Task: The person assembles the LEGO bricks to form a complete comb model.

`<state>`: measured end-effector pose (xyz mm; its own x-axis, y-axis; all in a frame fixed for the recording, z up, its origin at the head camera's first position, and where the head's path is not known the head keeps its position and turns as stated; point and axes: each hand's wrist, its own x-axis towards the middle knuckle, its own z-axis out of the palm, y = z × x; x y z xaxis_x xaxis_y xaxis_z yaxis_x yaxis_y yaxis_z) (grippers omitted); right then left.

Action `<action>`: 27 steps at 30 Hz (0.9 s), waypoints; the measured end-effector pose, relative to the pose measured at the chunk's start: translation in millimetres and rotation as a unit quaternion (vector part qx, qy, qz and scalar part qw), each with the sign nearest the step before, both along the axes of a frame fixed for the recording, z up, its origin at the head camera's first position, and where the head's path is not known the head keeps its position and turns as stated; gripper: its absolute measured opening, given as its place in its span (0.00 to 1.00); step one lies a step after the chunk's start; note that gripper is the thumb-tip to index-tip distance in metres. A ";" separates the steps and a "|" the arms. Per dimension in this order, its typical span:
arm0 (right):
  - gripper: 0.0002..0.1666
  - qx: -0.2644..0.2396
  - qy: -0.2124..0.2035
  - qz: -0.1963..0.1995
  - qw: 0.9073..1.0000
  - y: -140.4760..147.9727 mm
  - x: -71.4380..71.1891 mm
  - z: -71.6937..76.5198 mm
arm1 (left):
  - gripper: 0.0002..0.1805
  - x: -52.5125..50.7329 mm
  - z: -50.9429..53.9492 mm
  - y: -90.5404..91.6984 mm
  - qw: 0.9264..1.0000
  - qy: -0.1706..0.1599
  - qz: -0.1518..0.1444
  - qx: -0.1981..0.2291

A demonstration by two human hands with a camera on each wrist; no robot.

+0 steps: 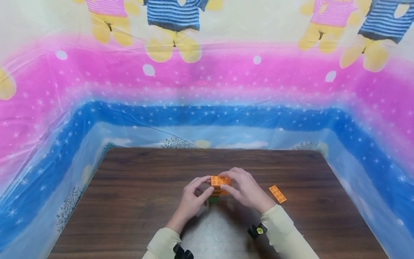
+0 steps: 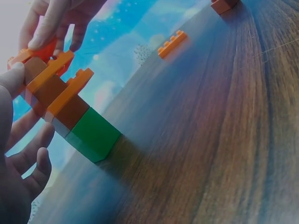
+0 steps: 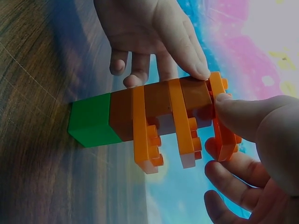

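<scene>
A tower of toy building bricks (image 3: 159, 109) stands upright on the table. Its base is a green brick (image 2: 93, 135); above it, brown bricks (image 3: 196, 98) alternate with flat orange plates that jut out to one side. My right hand (image 1: 245, 187) pinches the topmost orange plate (image 1: 218, 180) between thumb and fingers, at the top brown brick. Whether that plate is fully seated is hard to tell. On the other side, my left hand (image 1: 192, 198) holds the upper tower, its thumb against the top brown brick and its lower fingers loosely bent.
A loose orange plate (image 1: 277, 194) lies studs up on the wooden table (image 1: 145, 172), right of the right hand. Another brown brick (image 2: 224, 5) shows at the top edge of the left wrist view. A patterned cloth (image 1: 207, 82) hangs behind and beside the table.
</scene>
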<state>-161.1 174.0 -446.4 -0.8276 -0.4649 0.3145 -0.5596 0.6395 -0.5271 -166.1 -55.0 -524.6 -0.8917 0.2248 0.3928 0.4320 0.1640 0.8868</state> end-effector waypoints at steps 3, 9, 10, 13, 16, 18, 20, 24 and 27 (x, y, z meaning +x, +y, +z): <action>0.21 0.001 0.000 0.001 1.000 -0.2 -0.2 -0.1 | 0.20 -0.5 0.3 -0.3 1.000 -0.002 -0.002 -0.001; 0.20 0.000 0.005 0.005 1.000 -0.7 -1.2 0.4 | 0.23 -2.6 4.3 2.1 1.000 0.018 0.001 -0.003; 0.20 0.000 0.006 0.005 1.000 -0.8 -1.4 0.5 | 0.23 -3.0 5.8 2.5 1.000 0.023 0.001 -0.003; 0.20 0.001 0.010 0.006 1.000 -1.1 -2.3 -0.2 | 0.21 -3.9 11.0 3.4 0.999 0.033 -0.001 0.002; 0.20 -0.002 0.010 0.008 1.000 -1.1 -3.1 -2.3 | 0.17 -4.5 14.5 2.9 0.999 0.035 -0.004 0.006; 0.20 -0.008 0.007 0.009 1.000 -1.0 -3.3 -3.7 | 0.16 -4.9 14.3 2.1 0.999 0.033 -0.008 0.011; 0.20 -0.016 0.005 0.009 1.000 -0.8 -3.9 -5.4 | 0.15 -4.7 13.5 2.1 0.999 0.030 -0.010 0.014; 0.19 -0.026 -0.006 0.000 1.000 -0.6 -3.9 -6.7 | 0.16 -4.6 10.9 3.4 0.999 0.026 -0.008 0.020; 0.18 -0.036 -0.016 -0.008 0.999 -0.6 -3.5 -7.5 | 0.16 -4.7 9.7 5.0 0.999 0.031 -0.006 0.027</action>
